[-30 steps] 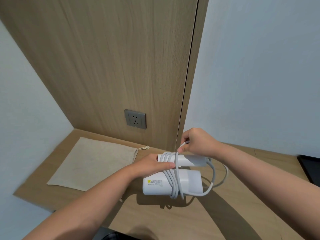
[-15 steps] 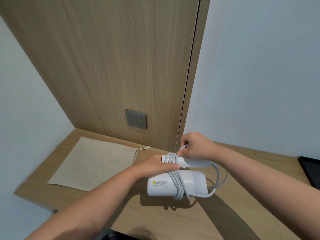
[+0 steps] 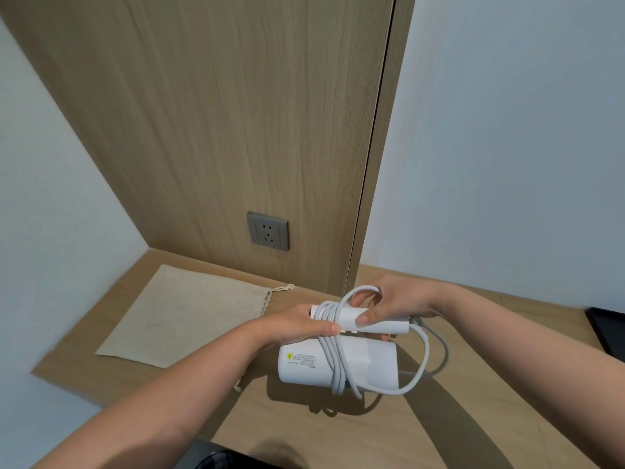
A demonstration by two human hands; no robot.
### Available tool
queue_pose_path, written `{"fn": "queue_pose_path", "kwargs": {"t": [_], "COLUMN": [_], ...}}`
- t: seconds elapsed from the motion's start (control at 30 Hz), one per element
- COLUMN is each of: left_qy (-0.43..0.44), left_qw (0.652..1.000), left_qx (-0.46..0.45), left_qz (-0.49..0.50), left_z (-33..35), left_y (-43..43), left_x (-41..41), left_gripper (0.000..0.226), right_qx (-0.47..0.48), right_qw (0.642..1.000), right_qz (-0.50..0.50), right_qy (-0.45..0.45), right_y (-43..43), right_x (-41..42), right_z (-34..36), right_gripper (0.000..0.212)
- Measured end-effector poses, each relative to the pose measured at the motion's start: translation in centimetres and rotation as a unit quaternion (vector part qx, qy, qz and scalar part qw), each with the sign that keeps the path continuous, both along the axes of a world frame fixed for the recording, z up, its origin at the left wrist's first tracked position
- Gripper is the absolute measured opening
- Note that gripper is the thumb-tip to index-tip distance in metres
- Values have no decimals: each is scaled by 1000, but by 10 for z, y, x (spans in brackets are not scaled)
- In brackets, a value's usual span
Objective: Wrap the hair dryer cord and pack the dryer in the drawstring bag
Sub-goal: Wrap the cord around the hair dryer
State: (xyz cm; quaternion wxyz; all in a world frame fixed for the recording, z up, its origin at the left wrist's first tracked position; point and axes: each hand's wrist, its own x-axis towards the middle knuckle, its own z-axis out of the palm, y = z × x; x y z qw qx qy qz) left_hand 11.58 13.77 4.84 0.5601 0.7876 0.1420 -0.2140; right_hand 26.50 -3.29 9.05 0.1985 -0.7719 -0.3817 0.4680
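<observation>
The left hand (image 3: pixel 297 324) is gripping the dryer (image 3: pixel 304 367); the right hand (image 3: pixel 395 304), fingers curled, is pinching the cord (image 3: pixel 333 360). The bag (image 3: pixel 189 313) is lying leftward, by the tabletop (image 3: pixel 439 428) back-left corner, nearer the left hand.

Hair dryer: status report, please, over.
Left grip holds hair dryer; right grip pinches cord loop. Several turns wound, tail loose. Drawstring bag flat, apart.

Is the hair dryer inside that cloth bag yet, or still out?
Out. The left hand grips the hair dryer, the right hand holds its cord, and the drawstring bag lies flat beside them.
</observation>
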Motion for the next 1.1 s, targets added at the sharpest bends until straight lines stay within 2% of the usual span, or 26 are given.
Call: {"fn": "queue_pose_path", "kwargs": {"t": [0.23, 0.43, 0.5, 0.57, 0.63, 0.73, 0.97, 1.03, 1.1], "left_qy": [13, 3, -20, -40, -72, -91, -190, -205, -176], "left_qw": [1000, 999, 994, 975, 958, 946, 888, 896, 934], "left_qx": [-10, 11, 69, 170, 237, 286, 406, 386, 311], "left_qz": [-9, 40, 86, 138, 142, 122, 99, 76, 23], "left_z": [10, 9, 10, 14, 14, 3, -4, 1, 6], "left_y": [-4, -13, -16, -22, -31, -38, -34, -31, -23], "left_x": [2, 5, 9, 9, 7, 2, 4, 2, 0], "left_gripper": [29, 27, 34, 44, 60, 86, 54, 57, 75], "right_qx": [46, 62, 73, 83, 93, 104, 101, 109, 115], "right_qw": [998, 996, 994, 991, 987, 982, 980, 978, 978], "right_qz": [-40, -51, -70, -99, -126, -156, -166, -169, -164], "right_qy": [-22, -31, -31, -31, -34, -36, -50, -57, -60], "right_y": [2, 0, -2, -3, -4, -7, -9, -9, -10], "right_x": [-6, -4, -3, -1, 2, 4, 1, 1, 3], "right_z": [1, 2, 0, -2, -4, -4, -3, -2, 1], "right_gripper": [40, 34, 31, 29, 30, 29, 32, 29, 23]}}
